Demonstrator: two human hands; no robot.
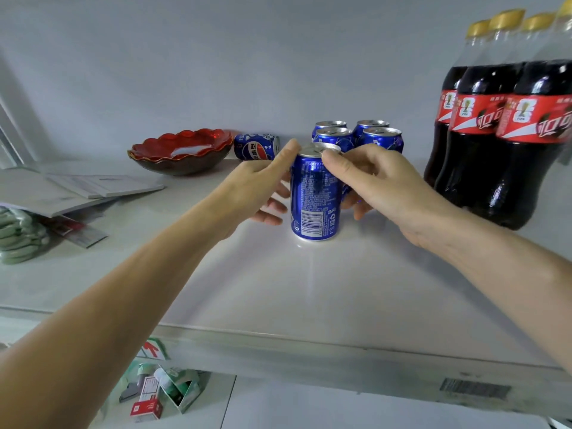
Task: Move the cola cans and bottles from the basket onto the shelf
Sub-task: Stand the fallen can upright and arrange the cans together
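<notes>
The cans are blue with silver tops. The bottles hold dark cola, with red labels and yellow caps. The bowl is red.

the tall dark cola bottles with red labels run off the right edge. two rear blue cans sit half hidden behind the front pair. the green bundle is cut by the left edge and blurred.
</notes>
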